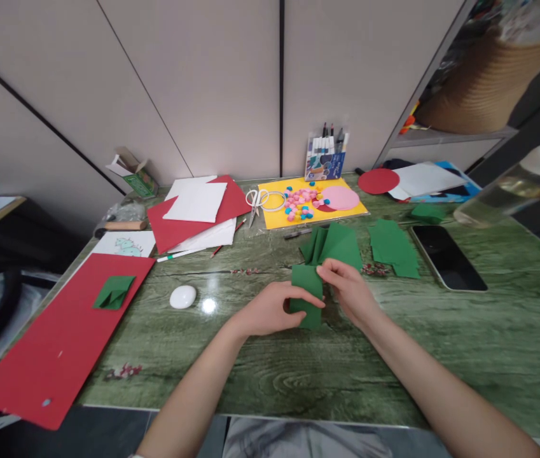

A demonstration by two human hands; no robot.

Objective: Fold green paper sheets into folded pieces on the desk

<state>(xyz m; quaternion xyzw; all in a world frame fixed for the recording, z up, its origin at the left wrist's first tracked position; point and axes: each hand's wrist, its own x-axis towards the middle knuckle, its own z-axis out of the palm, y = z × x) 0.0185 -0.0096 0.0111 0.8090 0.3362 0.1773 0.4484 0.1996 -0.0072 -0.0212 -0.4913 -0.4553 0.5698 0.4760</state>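
A small folded piece of green paper (306, 277) is held between both hands just above the green table. My left hand (276, 308) grips its left and lower part, thumb and fingers around the edges. My right hand (346, 289) pinches its upper right corner between thumb and fingers. Right behind it lies a larger stack of folded green paper (341, 245), partly hidden by the held piece. Flat green paper pieces (394, 248) lie farther right. Another folded green piece (114, 292) rests on a long red sheet (69, 331) at the left.
White scissors (254, 205) and a yellow sheet (272, 218) with pink, blue and yellow pompom-like bits lie at the back. A marker box (324, 162) stands behind them. A black phone (448, 257) and a clear jug (498, 191) are at right; a white oval object (182, 296) is left of my hands.
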